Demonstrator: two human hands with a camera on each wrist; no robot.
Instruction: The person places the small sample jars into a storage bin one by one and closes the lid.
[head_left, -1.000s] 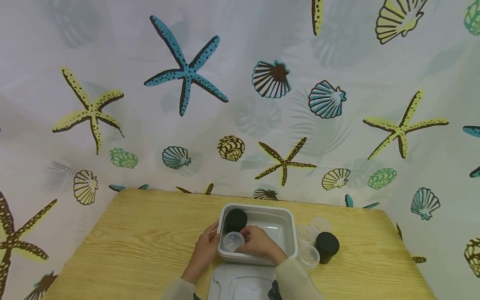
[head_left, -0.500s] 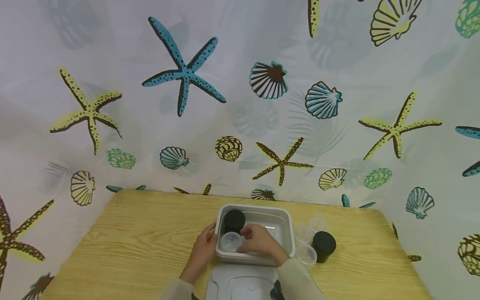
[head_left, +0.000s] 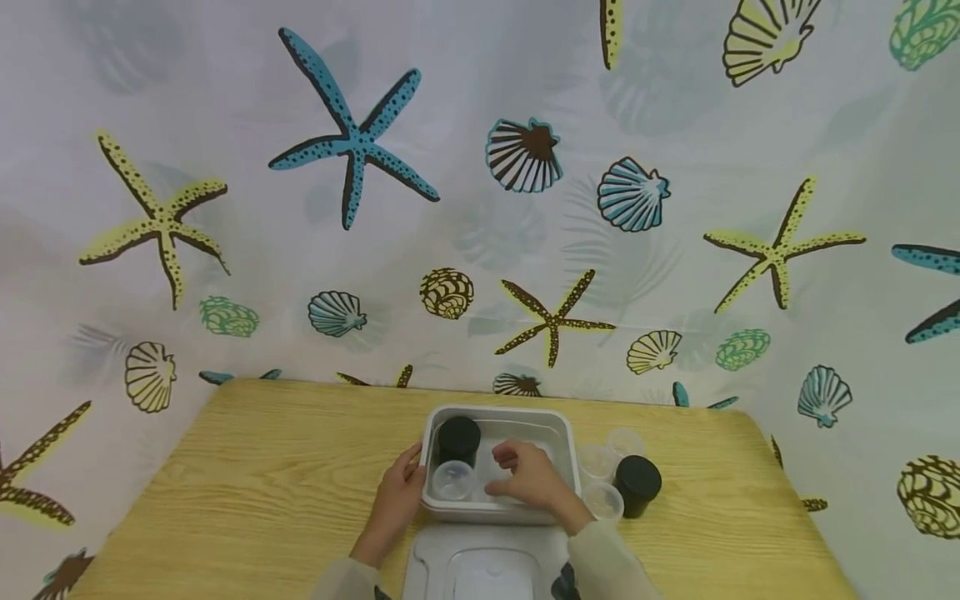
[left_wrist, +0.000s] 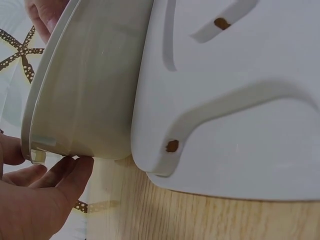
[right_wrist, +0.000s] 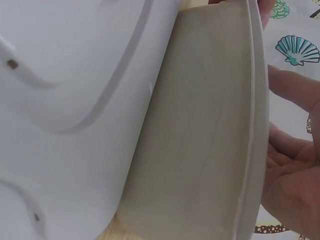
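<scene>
A white plastic storage box (head_left: 564, 500) stands on the table. My left hand (head_left: 399, 487) holds its left side, with fingertips against the outer wall at the corner and a digit at the rim in the left wrist view. Inside the box, a black-lidded jar (head_left: 458, 435) is at the back left and a clear plastic cup (head_left: 453, 481) at the front left. My right hand (head_left: 528, 475) is inside the box to the right of the cup, thumb and fingers apart with nothing between them. The box wall hides part of this hand in the right wrist view.
The box's white lid (head_left: 491, 567) lies flat in front of it. Right of the box stand several clear cups (head_left: 603, 501) and another black-lidded jar (head_left: 638, 483). A curtain (head_left: 480, 233) printed with starfish and shells hangs behind the wooden table (head_left: 300, 467).
My right hand has let go of the clear cup and drawn away to the right, its fingers spreading. The cup stays at the box's front left. My left hand keeps its place.
</scene>
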